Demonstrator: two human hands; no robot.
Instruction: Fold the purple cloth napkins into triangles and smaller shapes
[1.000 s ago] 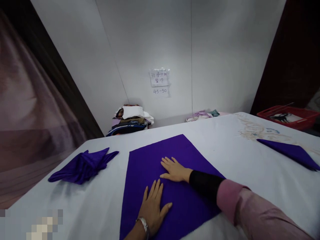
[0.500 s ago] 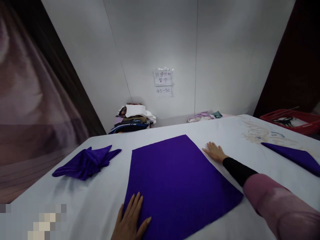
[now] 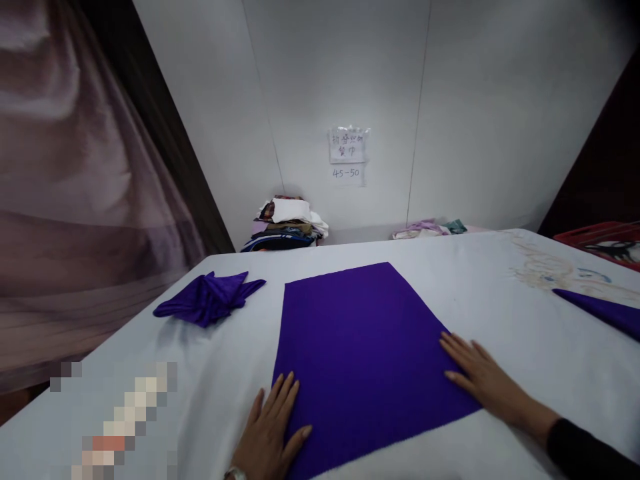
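A purple cloth napkin (image 3: 360, 353) lies spread flat on the white-covered table (image 3: 210, 400). My left hand (image 3: 273, 427) rests open on its near left edge, fingers pointing away from me. On the right edge, my right hand (image 3: 483, 380) lies flat with fingers spread, its fingertips on the cloth and the palm partly beyond it. Neither hand grips anything. To the left sits a folded, pleated purple napkin (image 3: 207, 298). Another folded purple napkin (image 3: 605, 315) lies at the far right, cut off by the frame.
A stack of folded clothes (image 3: 287, 227) stands behind the table at the back wall, with a smaller cloth pile (image 3: 427, 229) to its right. A red basket (image 3: 600, 235) is at the right. Pinkish curtain (image 3: 75, 200) hangs on the left. A handwritten sign (image 3: 347, 147) is on the wall.
My right hand has moved from beside the napkin's far right edge back toward me, onto its near right part. My left hand stays on the left edge. The view has turned slightly left.
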